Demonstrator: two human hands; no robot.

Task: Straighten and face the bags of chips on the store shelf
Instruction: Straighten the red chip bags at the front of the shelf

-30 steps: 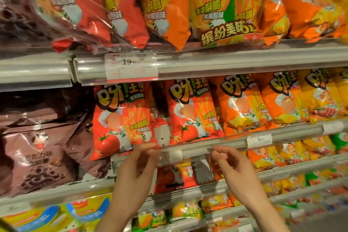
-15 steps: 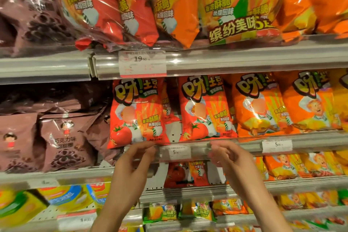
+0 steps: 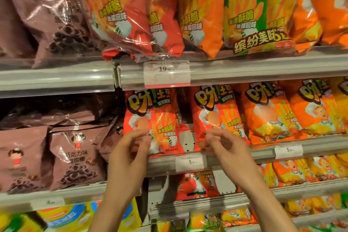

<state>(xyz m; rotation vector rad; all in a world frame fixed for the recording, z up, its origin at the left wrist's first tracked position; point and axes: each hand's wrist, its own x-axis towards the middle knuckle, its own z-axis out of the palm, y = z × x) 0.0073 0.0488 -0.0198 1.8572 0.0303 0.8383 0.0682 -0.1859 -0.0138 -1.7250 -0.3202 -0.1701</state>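
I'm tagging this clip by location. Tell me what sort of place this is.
Most likely a supermarket snack aisle. Tiered metal shelves hold rows of chip bags, and price tags sit in the shelf edges. The left hand and right hand reach the bags.

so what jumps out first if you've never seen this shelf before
Two bare hands raised mid-frame: the left hand and right hand, fingers curled, at the bottoms of two red chip bags on the middle shelf, just above a price tag reading 5. Above them, big red and orange multipacks hang over the upper shelf edge by a tag reading 19.90. To the left stand brown chocolate snack bags.
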